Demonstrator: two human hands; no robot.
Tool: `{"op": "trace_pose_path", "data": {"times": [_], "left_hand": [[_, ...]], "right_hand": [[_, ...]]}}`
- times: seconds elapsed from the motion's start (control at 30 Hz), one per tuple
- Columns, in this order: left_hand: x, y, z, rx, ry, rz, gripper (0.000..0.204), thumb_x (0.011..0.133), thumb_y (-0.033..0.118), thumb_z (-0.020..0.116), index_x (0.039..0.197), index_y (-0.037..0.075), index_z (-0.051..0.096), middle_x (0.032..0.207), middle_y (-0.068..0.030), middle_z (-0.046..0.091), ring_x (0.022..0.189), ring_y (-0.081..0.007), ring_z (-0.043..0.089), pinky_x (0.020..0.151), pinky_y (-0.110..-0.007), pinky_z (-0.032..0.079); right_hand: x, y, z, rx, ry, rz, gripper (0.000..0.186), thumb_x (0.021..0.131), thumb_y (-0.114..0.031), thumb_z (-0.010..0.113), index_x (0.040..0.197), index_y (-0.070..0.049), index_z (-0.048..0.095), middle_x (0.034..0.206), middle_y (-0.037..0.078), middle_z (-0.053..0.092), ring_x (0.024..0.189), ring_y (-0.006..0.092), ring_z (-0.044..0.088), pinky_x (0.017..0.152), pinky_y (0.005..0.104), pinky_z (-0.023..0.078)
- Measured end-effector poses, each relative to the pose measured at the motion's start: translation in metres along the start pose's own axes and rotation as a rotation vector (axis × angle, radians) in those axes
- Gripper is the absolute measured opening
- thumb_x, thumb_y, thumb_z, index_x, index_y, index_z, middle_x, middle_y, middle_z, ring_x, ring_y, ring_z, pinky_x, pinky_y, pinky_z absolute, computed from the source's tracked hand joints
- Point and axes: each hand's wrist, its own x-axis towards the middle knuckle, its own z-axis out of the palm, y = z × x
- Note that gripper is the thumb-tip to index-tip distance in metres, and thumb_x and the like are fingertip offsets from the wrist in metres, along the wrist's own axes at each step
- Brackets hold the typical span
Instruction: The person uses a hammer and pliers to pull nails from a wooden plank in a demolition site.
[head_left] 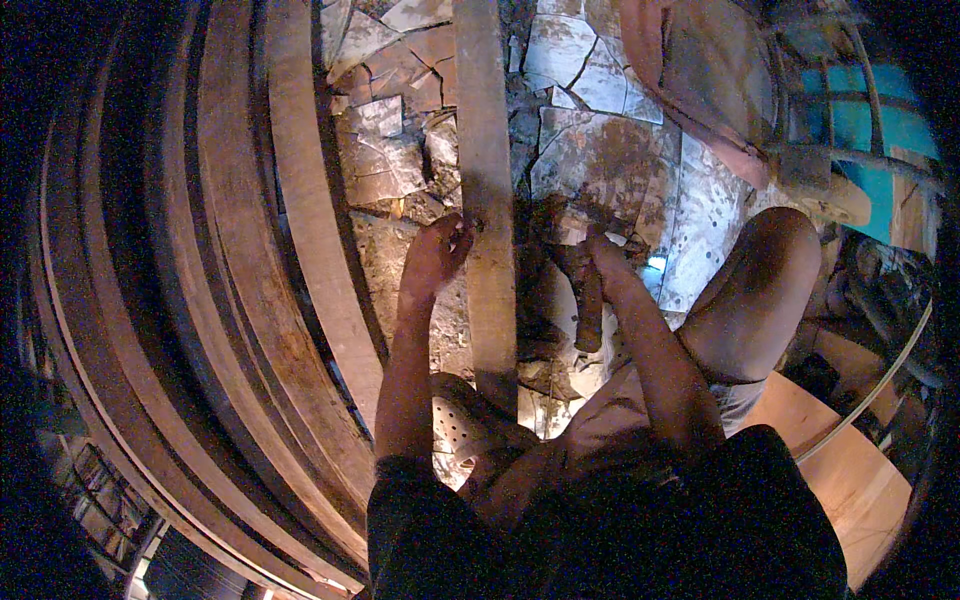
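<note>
A long wooden beam [487,150] runs up the middle, away from me. At its left edge is my left hand [437,255], its fingers pinched together over the wood. Something small and dark shows by the fingertips, too small to name. On the beam's other side my right hand [606,256] is closed around a hammer-like tool [589,315]. Its thick wooden handle points back toward me, and its head, dim and blurred, lies beyond the hand, to the right of the beam.
Several long planks [305,200] lie side by side at the left. Broken tile pieces [590,150] cover the floor beyond and between. My bent knee [770,270] is at the right, near a plywood sheet [850,470]. A perforated shoe [455,430] sits beside the beam.
</note>
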Motion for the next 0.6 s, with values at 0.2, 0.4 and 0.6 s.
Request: {"op": "trace_pose_path", "data": {"times": [0.2, 0.4, 0.6], "left_hand": [[0.000, -0.025, -0.014, 0.029, -0.114, 0.136, 0.021, 0.085, 0.019, 0.058, 0.101, 0.007, 0.065, 0.099, -0.0161, 0.066, 0.083, -0.0351, 0.065, 0.074, -0.041, 0.052], [-0.008, -0.014, -0.005, 0.117, -0.053, 0.131, 0.016, 0.086, 0.018, 0.057, 0.096, 0.007, 0.064, 0.093, -0.0149, 0.065, 0.083, -0.0348, 0.064, 0.070, -0.043, 0.052], [-0.015, -0.029, -0.014, 0.125, -0.046, 0.165, 0.017, 0.087, 0.019, 0.057, 0.096, 0.006, 0.063, 0.094, -0.0154, 0.065, 0.084, -0.0354, 0.064, 0.071, -0.043, 0.052]], "right_hand": [[0.015, 0.016, 0.004, -0.002, -0.022, 0.024, 0.040, 0.092, -0.049, 0.050, 0.080, -0.012, 0.054, 0.062, 0.002, 0.051, 0.047, 0.0169, 0.048, 0.045, 0.0329, 0.041], [0.030, -0.003, -0.035, -0.073, -0.072, -0.107, 0.039, 0.091, -0.050, 0.051, 0.082, -0.012, 0.055, 0.065, 0.003, 0.053, 0.054, 0.0171, 0.052, 0.049, 0.0317, 0.043], [-0.002, -0.057, -0.019, -0.007, 0.280, -0.166, 0.032, 0.091, -0.045, 0.052, 0.087, -0.014, 0.056, 0.069, 0.002, 0.053, 0.060, 0.0158, 0.053, 0.051, 0.0308, 0.045]]}}
